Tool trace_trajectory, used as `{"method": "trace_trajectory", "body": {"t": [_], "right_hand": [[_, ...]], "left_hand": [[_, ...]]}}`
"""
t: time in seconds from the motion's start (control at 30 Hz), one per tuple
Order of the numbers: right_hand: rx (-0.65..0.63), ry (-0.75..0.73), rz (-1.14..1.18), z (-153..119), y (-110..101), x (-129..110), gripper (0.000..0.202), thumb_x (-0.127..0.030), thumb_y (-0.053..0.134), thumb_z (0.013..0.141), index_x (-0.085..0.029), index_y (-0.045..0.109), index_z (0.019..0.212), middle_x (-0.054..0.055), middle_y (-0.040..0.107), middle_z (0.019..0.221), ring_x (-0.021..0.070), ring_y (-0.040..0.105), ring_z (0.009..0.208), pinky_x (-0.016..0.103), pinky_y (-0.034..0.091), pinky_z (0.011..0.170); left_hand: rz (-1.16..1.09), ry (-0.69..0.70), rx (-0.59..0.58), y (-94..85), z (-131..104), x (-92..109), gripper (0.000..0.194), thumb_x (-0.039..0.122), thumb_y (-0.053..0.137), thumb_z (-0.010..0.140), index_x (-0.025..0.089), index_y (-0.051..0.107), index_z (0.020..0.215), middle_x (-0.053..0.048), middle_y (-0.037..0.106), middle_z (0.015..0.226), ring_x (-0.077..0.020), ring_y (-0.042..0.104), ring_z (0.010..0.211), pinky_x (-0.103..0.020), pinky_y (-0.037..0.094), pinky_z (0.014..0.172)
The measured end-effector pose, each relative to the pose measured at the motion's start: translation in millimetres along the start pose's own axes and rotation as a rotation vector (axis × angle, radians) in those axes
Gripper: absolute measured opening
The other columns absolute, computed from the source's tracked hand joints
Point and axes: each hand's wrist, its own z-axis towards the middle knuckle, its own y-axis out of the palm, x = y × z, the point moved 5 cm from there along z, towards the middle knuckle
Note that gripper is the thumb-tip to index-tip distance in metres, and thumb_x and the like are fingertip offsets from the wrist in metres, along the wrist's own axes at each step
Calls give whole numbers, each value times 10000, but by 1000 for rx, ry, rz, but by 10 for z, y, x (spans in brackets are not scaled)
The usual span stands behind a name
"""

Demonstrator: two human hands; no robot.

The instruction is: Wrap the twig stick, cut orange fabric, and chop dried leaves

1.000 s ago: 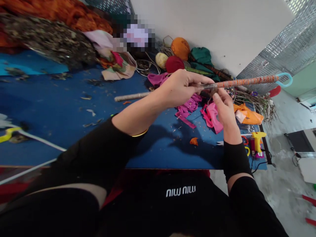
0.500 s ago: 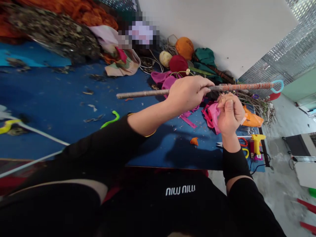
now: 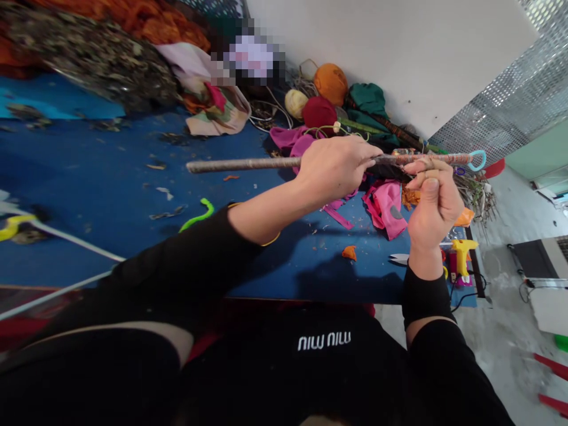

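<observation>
A long, thin stick (image 3: 244, 165) is held level above the table, its right part wound with reddish-brown material and tipped with a light blue loop (image 3: 478, 160). My left hand (image 3: 331, 165) is closed around the stick's middle, palm down. Just below the wound part, my right hand (image 3: 432, 204) has its fingers curled against the thumb. Whatever those fingers pinch is hidden or too small to name. Pink cloth (image 3: 386, 207) lies on the table between and below the hands.
Scissors (image 3: 399, 258) and a yellow glue gun (image 3: 464, 254) lie by the right table edge. An orange scrap (image 3: 349, 253) rests near the front of the blue table (image 3: 275, 260). Orange (image 3: 331, 84) and red balls (image 3: 319, 111) sit at the back, beside green cloth (image 3: 368, 100).
The stick has slid left through or with a slight turn of my left hand. My right hand has moved right, its fingers now closer to the wound part.
</observation>
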Motion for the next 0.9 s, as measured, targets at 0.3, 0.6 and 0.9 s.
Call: {"method": "trace_trajectory", "body": {"t": [0.3,0.6,0.9], "right_hand": [[-46,-3,79,95,-52,136,335,-431,511,1084,-304,682,825,0,673,890,213,706,982,511,638,943],[-82,70,26,86,-34,285,398,-541,488,1082,-282,670,840,4,684,968,193,718,1070,466,603,1013],[-238,269,-35,96,-30,476,473,-623,510,1058,-253,634,790,18,745,987,188,714,1024,437,603,1030]], "left_hand": [[8,43,-35,21,-12,16,376,272,501,1030,324,826,1212,-40,797,1053,-219,731,993,-285,494,753],[35,121,-67,16,-51,67,406,252,480,1017,289,841,1199,-58,801,1040,-212,746,919,-293,504,716],[200,241,-159,32,-61,163,529,208,416,1011,341,721,1422,-29,812,1129,-198,740,890,-279,350,611]]}}
